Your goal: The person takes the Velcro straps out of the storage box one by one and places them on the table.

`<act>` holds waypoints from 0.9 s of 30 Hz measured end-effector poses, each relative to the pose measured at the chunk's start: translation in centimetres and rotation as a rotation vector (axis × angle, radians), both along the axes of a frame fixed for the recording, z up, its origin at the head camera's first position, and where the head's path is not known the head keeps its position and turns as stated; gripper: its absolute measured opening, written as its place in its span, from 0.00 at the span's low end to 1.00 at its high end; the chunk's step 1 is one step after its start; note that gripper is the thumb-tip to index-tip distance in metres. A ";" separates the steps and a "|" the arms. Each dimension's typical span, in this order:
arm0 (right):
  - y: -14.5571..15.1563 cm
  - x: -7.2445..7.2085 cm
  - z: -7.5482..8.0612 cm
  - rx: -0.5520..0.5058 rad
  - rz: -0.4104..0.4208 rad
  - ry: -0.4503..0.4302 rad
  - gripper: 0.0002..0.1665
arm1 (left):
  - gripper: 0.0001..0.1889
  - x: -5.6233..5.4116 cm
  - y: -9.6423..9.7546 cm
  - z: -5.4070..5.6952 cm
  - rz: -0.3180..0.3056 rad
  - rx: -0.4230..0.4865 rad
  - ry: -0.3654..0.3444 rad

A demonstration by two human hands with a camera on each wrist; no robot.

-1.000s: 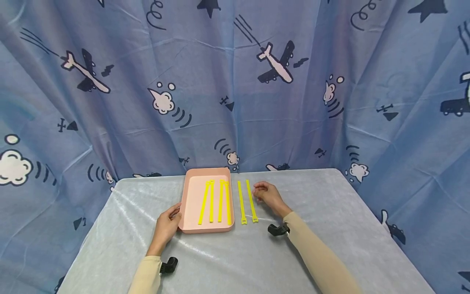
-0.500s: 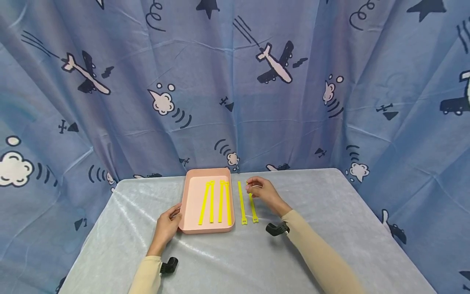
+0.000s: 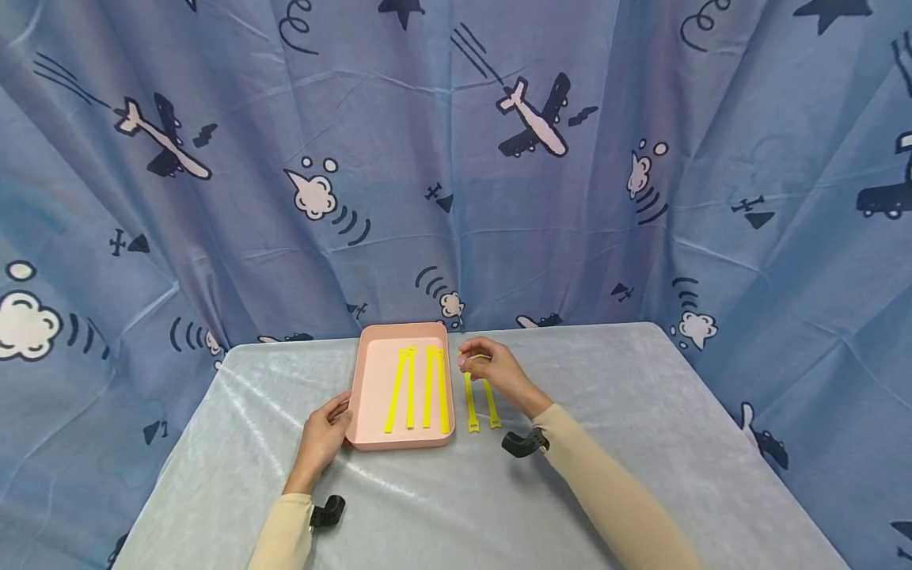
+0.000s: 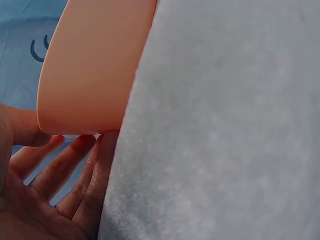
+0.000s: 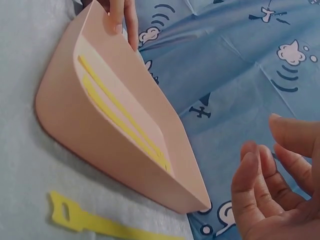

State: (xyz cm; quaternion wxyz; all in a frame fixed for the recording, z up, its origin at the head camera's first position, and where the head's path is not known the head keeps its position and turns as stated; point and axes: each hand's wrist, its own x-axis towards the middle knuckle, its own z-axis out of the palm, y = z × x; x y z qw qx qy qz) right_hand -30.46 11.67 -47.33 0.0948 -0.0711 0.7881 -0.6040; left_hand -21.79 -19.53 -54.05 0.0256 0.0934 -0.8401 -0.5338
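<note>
A pink tray (image 3: 370, 388) holds several yellow hook-and-loop cable ties (image 3: 410, 388), lying lengthwise. At its left side my left hand (image 3: 324, 439) grips the wall; the left wrist view shows the thumb at the rim and fingertips against the outer wall (image 4: 95, 75). Two more yellow cable ties (image 3: 472, 408) lie on the table right of the tray, heads towards me. Above their far ends hovers my right hand (image 3: 495, 368), hiding those ends. In the right wrist view, its fingers (image 5: 245, 185) are loosely bent, apart from the thumb, with nothing between them.
A pale grey cloth covers the table (image 3: 399, 507). Behind its far edge hangs a blue curtain (image 3: 399, 261) with printed airplanes. Each wrist wears a black camera (image 3: 523, 443).
My right hand has moved left, from beside the rightmost cable tie to above the far ends of both loose ties. The left hand and tray stay in place.
</note>
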 end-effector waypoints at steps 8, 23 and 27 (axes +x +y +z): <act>-1.6 0.1 0.6 0.010 0.017 0.011 0.19 | 0.23 -0.1 0.0 0.1 0.000 0.004 -0.010; -4.8 0.5 0.9 -0.020 0.170 0.034 0.17 | 0.23 -0.1 -0.1 -0.2 0.008 -0.006 -0.026; -5.3 0.5 0.8 -0.007 0.180 0.032 0.15 | 0.23 -0.1 0.0 -0.2 0.005 -0.012 -0.019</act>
